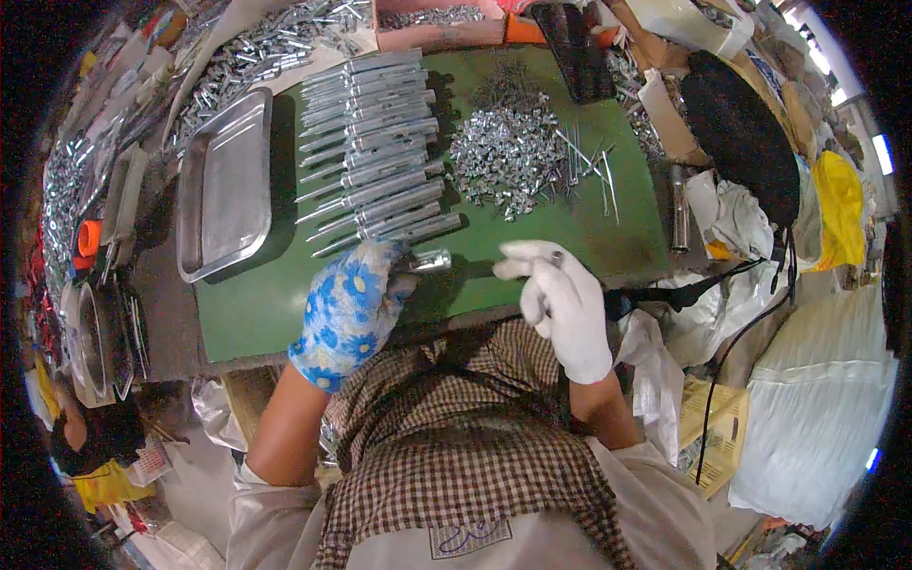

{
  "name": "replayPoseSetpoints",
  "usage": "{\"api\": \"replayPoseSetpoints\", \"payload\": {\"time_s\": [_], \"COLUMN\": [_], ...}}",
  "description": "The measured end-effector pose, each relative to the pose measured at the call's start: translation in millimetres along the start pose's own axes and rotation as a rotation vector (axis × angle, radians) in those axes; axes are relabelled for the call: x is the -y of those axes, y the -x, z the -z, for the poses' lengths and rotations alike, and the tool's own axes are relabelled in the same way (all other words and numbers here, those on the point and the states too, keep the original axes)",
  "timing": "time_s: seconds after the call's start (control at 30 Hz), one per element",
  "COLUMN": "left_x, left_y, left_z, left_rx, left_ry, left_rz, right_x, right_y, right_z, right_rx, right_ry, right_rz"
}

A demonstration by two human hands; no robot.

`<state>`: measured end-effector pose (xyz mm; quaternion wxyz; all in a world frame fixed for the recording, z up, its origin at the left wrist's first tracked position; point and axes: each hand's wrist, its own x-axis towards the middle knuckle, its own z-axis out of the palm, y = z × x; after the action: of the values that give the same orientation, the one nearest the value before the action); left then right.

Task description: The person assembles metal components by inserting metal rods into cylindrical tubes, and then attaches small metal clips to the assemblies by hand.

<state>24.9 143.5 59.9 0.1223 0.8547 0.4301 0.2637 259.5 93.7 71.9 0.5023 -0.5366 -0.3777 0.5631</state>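
Observation:
My left hand (351,299), in a white glove with blue flowers, is closed around a short shiny metal tube (432,260). The tube's end sticks out to the right past my fingers. My right hand (562,299), in a plain white glove, hovers just right of it with fingers bent and partly drawn together. A tiny dark, round spot shows at its fingers; I cannot make out what it is. Beyond my left hand, several metal rods with sleeves (385,142) lie side by side in a column. A heap of small shiny metal parts (508,157) lies beyond my right hand.
Under these lies a green work mat (256,328). At its left stands a steel tray (226,185). Thin metal pins (608,185) lie right of the heap. A pink bin (442,33) of small parts stands at the back, beside a pile of metal pieces (256,52).

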Motion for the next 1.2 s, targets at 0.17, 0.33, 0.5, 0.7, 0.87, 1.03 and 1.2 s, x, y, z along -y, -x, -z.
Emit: {"api": "replayPoseSetpoints", "payload": {"time_s": [0.17,0.33,0.5,0.7,0.87,1.03,1.2], "left_x": [-49.5,-38.5,-33.7,-30.9,-31.6,-35.1,-42.6], "left_y": [-31.5,-24.2,-14.4,-12.8,-14.5,-12.8,-16.8], "left_z": [12.2,14.6,7.6,0.5,-4.3,-3.4,-7.4], "left_rx": [0.194,0.209,0.262,0.258,0.189,0.24,0.304], "left_ry": [-0.365,-0.202,-0.091,0.0,0.071,-0.02,-0.143], "left_rz": [-0.222,-0.213,-0.066,-0.015,-0.035,-0.006,0.018], "right_x": [10.3,18.5,7.9,8.4,7.9,11.4,-11.6], "right_y": [-8.2,-4.7,-8.6,-11.3,-13.9,-17.7,-50.9], "right_z": [-12.6,-8.1,-2.9,-3.7,-2.5,4.4,22.0], "right_rx": [0.062,0.104,0.095,0.058,0.039,0.126,-0.323], "right_ry": [0.112,0.146,0.415,0.52,0.486,0.708,0.891], "right_rz": [-0.095,-0.17,-0.093,-0.036,-0.11,-0.032,0.61]}}
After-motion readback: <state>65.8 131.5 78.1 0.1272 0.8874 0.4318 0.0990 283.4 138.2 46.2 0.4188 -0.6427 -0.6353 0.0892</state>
